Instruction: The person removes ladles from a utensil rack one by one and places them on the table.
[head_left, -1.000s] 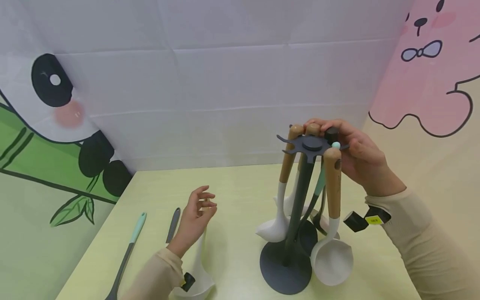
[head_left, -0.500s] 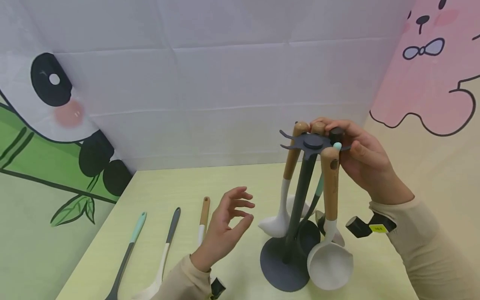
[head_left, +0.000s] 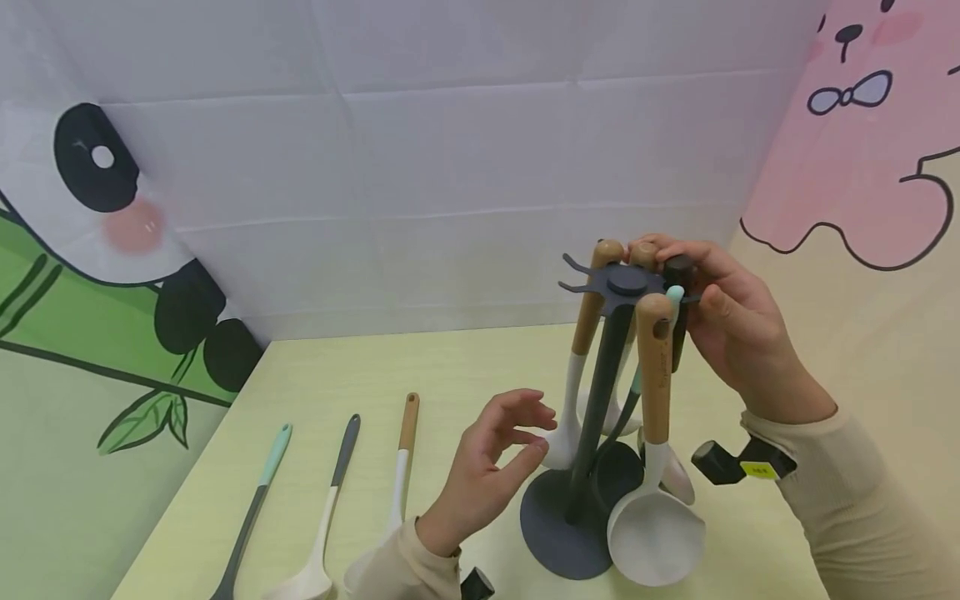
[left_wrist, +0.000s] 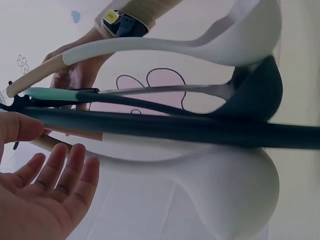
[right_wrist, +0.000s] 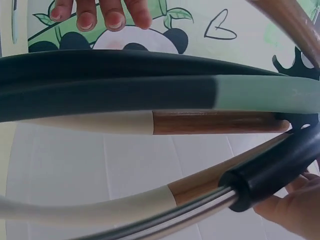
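The left hand [head_left: 491, 471] has come right since a second ago, from over the wood-handled tool [head_left: 408, 425] on the counter [head_left: 480, 358] to just beside the stand [head_left: 603, 383]; its grip is loose, the fingers softly bent and holding nothing. The wood-handled tool, largely covered then, now shows its full handle, right of the grey-handled tool [head_left: 346, 450] and the mint-handled tool [head_left: 255, 500], which lie where they were. The stand keeps its place on the counter's right side, but its top has turned a little: the front ladle [head_left: 657, 425] has swung slightly left, the rear ladle [head_left: 588, 323] slightly right, and more of the black handle [right_wrist: 272, 172] shows. The right hand [head_left: 742, 329] remains at the stand's top, fingers reaching behind it, thumb near the black handle; whether its grip closes on anything I cannot tell.
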